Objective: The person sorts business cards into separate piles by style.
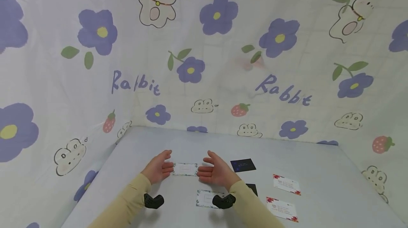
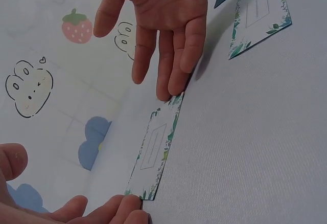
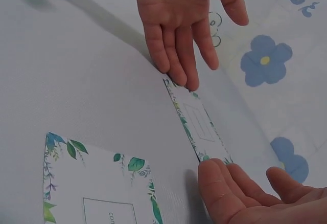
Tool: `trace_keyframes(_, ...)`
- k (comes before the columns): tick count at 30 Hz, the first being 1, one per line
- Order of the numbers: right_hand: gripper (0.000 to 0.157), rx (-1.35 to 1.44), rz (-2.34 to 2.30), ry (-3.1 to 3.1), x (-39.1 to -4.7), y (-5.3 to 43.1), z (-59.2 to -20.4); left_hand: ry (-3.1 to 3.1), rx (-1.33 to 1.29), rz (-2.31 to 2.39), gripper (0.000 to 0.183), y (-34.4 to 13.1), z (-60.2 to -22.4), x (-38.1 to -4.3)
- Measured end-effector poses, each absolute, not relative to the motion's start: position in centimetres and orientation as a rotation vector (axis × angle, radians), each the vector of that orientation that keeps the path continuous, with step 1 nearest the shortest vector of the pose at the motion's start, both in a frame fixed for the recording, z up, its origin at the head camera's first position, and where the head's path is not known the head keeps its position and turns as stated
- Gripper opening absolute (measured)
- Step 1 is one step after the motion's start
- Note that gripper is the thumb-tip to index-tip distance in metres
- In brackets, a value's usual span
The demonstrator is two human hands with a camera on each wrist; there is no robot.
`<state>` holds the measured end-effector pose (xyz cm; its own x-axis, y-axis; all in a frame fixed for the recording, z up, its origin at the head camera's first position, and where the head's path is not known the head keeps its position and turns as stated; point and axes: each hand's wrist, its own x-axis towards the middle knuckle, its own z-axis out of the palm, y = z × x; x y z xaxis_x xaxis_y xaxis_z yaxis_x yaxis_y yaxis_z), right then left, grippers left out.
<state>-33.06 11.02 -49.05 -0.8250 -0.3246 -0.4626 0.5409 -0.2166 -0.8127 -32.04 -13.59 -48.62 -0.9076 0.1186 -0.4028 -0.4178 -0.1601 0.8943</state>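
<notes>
A white card with a leafy green border (image 1: 185, 169) lies on the pale grey table (image 1: 318, 171) between my two hands. My left hand (image 1: 164, 167) touches its left short end with straight fingers. My right hand (image 1: 205, 171) meets the right short end the same way, palm facing inward. In the left wrist view the card (image 2: 156, 150) spans from my left fingertips (image 2: 122, 206) up to the right hand (image 2: 163, 45). The right wrist view shows the card (image 3: 199, 124) between the right fingertips (image 3: 217, 183) and the left hand (image 3: 176, 35). Neither hand curls round it.
A second leafy card (image 1: 205, 198) lies near my right wrist. A dark card (image 1: 243, 165) lies to the right, another dark one (image 1: 253, 188) partly behind my sleeve, and two red-flowered cards (image 1: 286, 184) (image 1: 282, 209) farther right. Flower-and-rabbit cloth (image 1: 204, 61) walls the table.
</notes>
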Motion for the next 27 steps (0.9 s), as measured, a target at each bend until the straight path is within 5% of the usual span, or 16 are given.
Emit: trace_keyframes(27,0.085,0.338,-2.098,1.51,-31.0,11.5,-47.9,1.693,-0.316,2.21,0.07,-12.3,-48.9,-30.4)
